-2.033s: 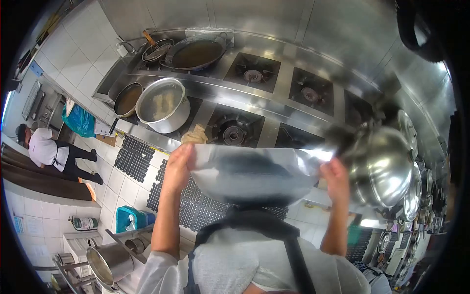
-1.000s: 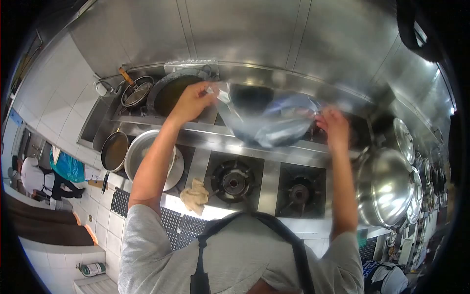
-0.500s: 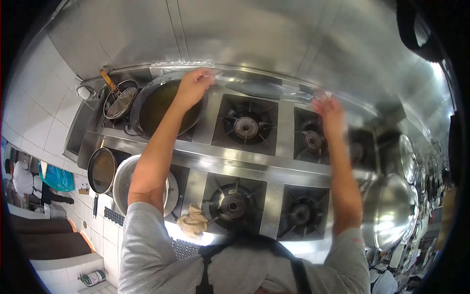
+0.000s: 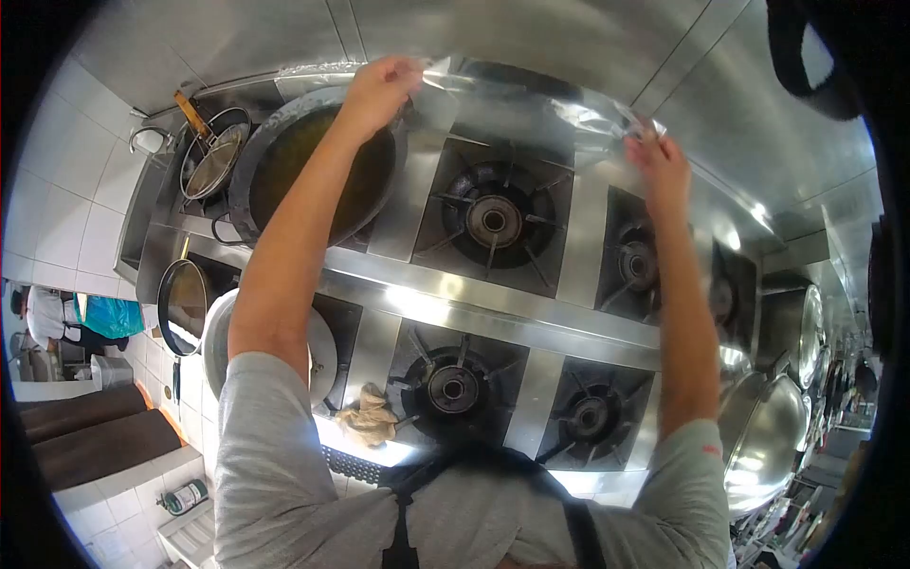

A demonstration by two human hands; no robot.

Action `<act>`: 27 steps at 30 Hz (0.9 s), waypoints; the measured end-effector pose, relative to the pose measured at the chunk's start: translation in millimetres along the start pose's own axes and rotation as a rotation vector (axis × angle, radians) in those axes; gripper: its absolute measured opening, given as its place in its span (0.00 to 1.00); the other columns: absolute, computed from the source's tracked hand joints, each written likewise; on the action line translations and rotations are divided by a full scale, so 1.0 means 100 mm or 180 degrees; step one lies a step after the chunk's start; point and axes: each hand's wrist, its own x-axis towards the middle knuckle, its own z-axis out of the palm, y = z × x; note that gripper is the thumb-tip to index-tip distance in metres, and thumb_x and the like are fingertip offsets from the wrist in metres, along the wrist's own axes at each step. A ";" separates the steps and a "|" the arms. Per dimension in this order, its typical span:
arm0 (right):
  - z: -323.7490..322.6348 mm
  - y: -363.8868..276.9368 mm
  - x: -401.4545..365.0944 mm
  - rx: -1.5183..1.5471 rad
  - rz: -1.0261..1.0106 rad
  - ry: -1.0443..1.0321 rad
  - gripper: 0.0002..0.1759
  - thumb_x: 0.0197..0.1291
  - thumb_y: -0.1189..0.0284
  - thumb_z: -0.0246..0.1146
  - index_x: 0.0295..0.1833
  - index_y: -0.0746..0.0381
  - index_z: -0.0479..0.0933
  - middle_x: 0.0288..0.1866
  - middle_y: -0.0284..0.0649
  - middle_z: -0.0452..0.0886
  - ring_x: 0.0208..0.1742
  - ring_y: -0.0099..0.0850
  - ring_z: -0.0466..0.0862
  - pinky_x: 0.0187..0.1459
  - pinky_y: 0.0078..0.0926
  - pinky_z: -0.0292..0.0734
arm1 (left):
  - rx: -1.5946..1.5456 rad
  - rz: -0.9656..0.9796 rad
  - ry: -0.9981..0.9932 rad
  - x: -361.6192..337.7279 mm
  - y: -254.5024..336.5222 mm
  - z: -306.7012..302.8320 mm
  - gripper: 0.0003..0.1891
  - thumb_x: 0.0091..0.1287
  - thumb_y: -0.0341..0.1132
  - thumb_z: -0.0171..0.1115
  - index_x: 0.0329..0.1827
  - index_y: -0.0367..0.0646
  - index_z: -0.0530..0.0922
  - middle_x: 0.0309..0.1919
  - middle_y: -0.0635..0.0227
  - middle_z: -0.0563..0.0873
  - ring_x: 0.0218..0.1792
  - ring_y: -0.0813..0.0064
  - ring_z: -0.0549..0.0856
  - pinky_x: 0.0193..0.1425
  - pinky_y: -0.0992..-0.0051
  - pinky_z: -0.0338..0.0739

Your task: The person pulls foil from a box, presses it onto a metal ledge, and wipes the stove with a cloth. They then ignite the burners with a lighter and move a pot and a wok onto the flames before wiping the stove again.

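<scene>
My left hand (image 4: 381, 93) is raised at the back of the stove, fingers pinched on one end of a shiny sheet of aluminum foil (image 4: 588, 119). My right hand (image 4: 661, 169) grips the other end farther right. The foil stretches between both hands along the back ledge, behind the rear burners. Below my left forearm sits a large dark wok (image 4: 270, 180) with yellowish liquid in it. A bare rear burner (image 4: 494, 220) lies between my arms.
Strainers (image 4: 214, 163) rest in a pot at the back left. A frying pan (image 4: 183, 299) and a large pale pot (image 4: 220, 332) stand at front left. A crumpled cloth (image 4: 368, 417) lies beside a front burner (image 4: 453, 389). Big metal bowls (image 4: 766, 441) stand at right; a person (image 4: 47, 313) is far left.
Both hands have moved farther back toward the wall with the foil between them, my right hand also a little to the right. The camera view has shifted.
</scene>
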 end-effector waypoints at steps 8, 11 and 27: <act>0.16 0.23 0.36 0.0223 0.0243 0.0041 0.15 0.76 0.69 0.64 0.56 0.71 0.80 0.47 0.40 0.86 0.47 0.29 0.90 0.48 0.24 0.86 | -0.0008 -0.0298 -0.0084 0.45 -0.06 0.06 0.16 0.76 0.40 0.65 0.62 0.44 0.84 0.49 0.71 0.89 0.51 0.75 0.89 0.56 0.74 0.79; 0.23 0.33 0.54 0.0132 0.0376 0.0098 0.15 0.75 0.69 0.64 0.56 0.71 0.80 0.47 0.40 0.86 0.46 0.29 0.90 0.48 0.24 0.86 | 0.0144 -0.0474 -0.0058 0.63 -0.13 0.09 0.21 0.74 0.39 0.68 0.67 0.43 0.80 0.54 0.69 0.87 0.50 0.74 0.89 0.54 0.73 0.80; 0.44 0.34 0.89 0.0001 0.0033 0.0438 0.16 0.73 0.72 0.63 0.55 0.76 0.81 0.44 0.45 0.88 0.43 0.30 0.92 0.41 0.21 0.86 | -0.3402 -0.2429 0.1099 0.25 -0.78 1.80 0.42 0.75 0.67 0.51 0.83 0.53 0.53 0.74 0.48 0.60 0.78 0.27 0.59 0.77 0.38 0.64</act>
